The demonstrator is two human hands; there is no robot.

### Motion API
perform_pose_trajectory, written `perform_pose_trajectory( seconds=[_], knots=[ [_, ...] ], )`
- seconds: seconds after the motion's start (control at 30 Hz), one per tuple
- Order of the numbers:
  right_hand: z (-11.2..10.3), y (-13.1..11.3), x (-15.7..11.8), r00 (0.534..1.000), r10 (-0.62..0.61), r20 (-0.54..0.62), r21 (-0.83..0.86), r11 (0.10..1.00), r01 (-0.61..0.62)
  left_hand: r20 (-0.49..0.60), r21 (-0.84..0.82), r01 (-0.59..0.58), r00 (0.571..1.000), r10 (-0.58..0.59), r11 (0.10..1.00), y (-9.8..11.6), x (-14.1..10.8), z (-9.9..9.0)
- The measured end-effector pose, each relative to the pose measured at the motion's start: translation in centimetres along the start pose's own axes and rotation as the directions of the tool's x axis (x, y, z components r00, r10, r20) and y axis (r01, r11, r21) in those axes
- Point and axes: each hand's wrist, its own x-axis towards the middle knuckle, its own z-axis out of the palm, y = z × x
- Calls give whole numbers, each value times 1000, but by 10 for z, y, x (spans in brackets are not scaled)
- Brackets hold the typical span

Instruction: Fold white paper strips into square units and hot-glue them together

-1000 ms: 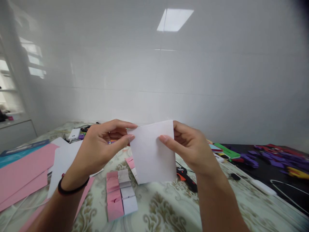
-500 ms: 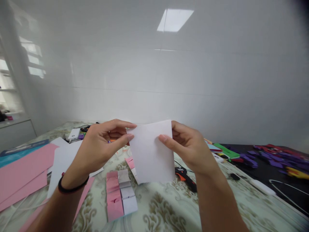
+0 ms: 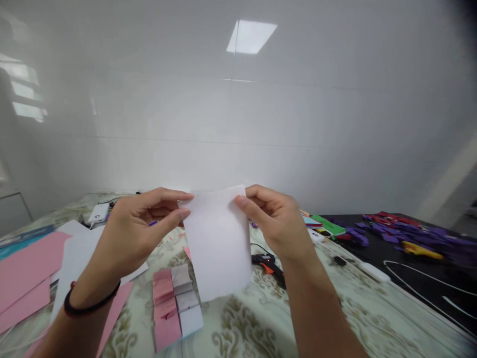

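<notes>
A sheet of white paper (image 3: 219, 248) is held up above the patterned tablecloth, its lower edge hanging free. My left hand (image 3: 137, 228) pinches its upper left corner between thumb and fingers. At the upper right corner, my right hand (image 3: 278, 223) grips it with the thumb in front and the fingers behind. Below and to the left of the sheet lies a pink and white folded paper piece (image 3: 167, 325) made of small squares. Behind the sheet's right edge, a black and orange glue gun (image 3: 270, 268) is partly covered.
Pink sheets (image 3: 30, 261) and white sheets (image 3: 80, 253) lie at the left. A white power bank (image 3: 99, 213) sits behind them. On the right, purple pieces (image 3: 402, 236), a yellow tool (image 3: 421, 250) and white cables rest on a black surface (image 3: 402, 273). A white wall rises behind.
The view has turned slightly right, so everything appears shifted left. My right thumb has moved up toward the sheet's top right corner. Both hands keep hold of the paper.
</notes>
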Motion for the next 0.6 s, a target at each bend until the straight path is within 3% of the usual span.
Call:
perform_pose_trajectory(
  seconds=[0.6],
  knots=[
    [2,0,-1,994,-89,-60,-99,992,83,40,-14,24,999,-24,1000,-5,0,-2]
  ],
)
